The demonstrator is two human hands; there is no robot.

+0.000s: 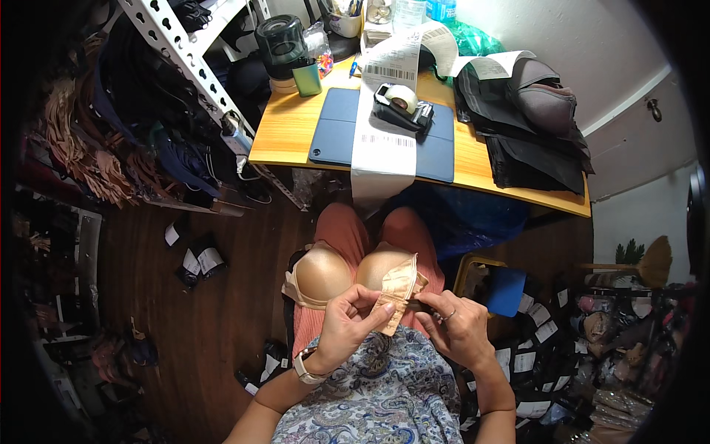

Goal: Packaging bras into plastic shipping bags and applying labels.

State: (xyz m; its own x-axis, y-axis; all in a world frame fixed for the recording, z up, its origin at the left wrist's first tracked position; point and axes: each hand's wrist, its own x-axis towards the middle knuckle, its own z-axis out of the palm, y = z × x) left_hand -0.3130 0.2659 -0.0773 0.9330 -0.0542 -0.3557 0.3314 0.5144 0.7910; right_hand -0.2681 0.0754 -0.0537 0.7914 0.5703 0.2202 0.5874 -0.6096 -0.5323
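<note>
A beige bra with smooth moulded cups (pixel 323 275) lies across the thighs of the seated person. My left hand (pixel 355 324) pinches the bra's back band (pixel 392 316) between thumb and fingers, near the end with the hook-and-eye strip. Close to the band's right side, my right hand (pixel 456 324) grips a small dark tool between thumb and index finger; its tip meets the band. Which tool it is cannot be told, as the fingers cover most of it.
On the wooden desk (pixel 283 130) ahead are a blue tablet case (pixel 333 127), a tape dispenser (pixel 404 108), a long label strip (pixel 383 155) and black mailing bags (pixel 532 161). Wrapped parcels (pixel 535 333) lie at the right; a metal shelf (pixel 183 61) stands left.
</note>
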